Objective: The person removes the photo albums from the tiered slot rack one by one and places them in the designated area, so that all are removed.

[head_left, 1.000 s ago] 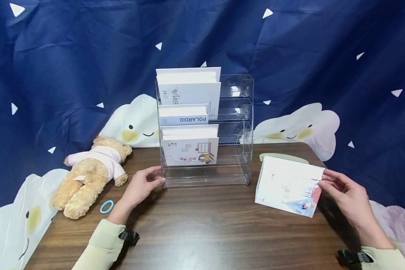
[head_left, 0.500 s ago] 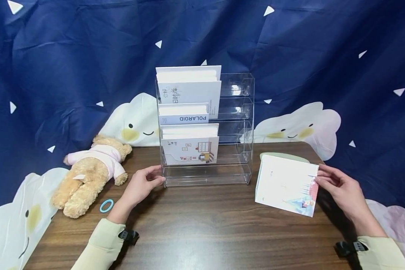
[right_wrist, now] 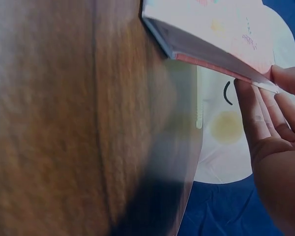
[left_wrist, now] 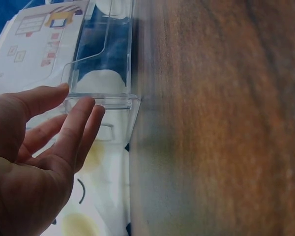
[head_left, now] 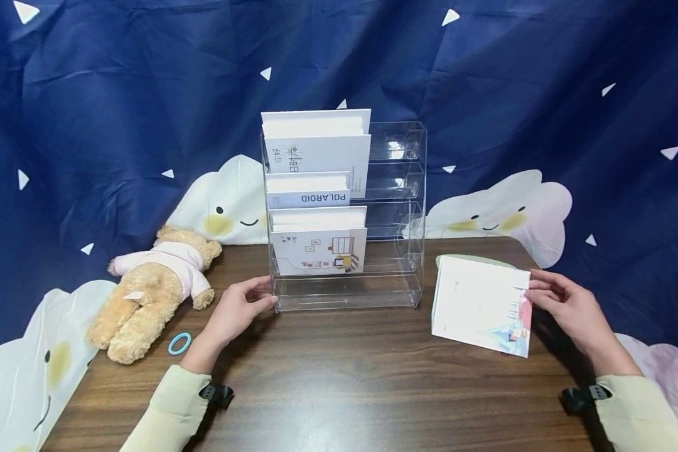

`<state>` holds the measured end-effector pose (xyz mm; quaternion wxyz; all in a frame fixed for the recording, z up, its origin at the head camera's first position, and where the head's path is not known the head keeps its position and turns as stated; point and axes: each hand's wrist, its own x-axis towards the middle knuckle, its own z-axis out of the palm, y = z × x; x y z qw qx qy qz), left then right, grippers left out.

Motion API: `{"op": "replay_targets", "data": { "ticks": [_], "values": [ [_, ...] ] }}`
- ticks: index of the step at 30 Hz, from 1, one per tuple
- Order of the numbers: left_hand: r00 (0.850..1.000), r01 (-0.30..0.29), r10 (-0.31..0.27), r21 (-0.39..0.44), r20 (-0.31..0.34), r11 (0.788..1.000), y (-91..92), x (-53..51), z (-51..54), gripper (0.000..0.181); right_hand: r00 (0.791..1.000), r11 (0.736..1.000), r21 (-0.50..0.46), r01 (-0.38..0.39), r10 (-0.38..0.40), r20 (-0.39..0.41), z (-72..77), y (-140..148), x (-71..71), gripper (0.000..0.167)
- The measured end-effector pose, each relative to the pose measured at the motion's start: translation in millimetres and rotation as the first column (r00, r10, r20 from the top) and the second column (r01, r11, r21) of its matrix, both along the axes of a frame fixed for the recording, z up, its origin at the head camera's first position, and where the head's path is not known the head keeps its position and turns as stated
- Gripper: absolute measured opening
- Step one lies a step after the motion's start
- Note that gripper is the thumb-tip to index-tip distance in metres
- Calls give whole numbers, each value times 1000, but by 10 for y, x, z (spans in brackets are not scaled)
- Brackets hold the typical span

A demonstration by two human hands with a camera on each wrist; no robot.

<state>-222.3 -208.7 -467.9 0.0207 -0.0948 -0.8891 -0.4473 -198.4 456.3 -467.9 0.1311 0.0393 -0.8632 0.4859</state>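
A: State the finish of the surface (head_left: 328, 383).
B: Wood grain, smooth, semi-gloss, with a soft reflection between its left and right edges.
A: Rack (head_left: 344, 304), toward the far edge?
B: Clear rigid plastic, glossy, with bright highlights on its shelves.
A: Printed book (head_left: 477, 307), near the right edge?
B: Smooth, card-like cover. Racked books (head_left: 319, 251): smooth paper covers, matt page edges.
A: Toy bear (head_left: 147, 295), along the left edge, by the far left corner?
B: Rough, tufted plush; its top (head_left: 166, 258) is soft matt cloth. Ring (head_left: 179, 343), near the left edge: smooth, plastic-like.
A: Backdrop (head_left: 203, 75), beyond the far edge?
B: Creased cloth, slight sheen. Sleeves (head_left: 172, 402): matt cloth.
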Motion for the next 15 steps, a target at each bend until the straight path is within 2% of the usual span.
{"op": "replay_targets", "data": {
  "ticks": [9, 15],
  "values": [
    [1000, 1, -1, -2, -4, 1000, -2, -6, -8, 52, 994, 998, -11, -56, 57, 91, -32, 71, -113, 48],
    [1000, 5, -6, -8, -12, 1000, -7, -15, -23, 51, 986, 999, -3, -54, 54, 159, -48, 84, -162, 57]
  ]
}}
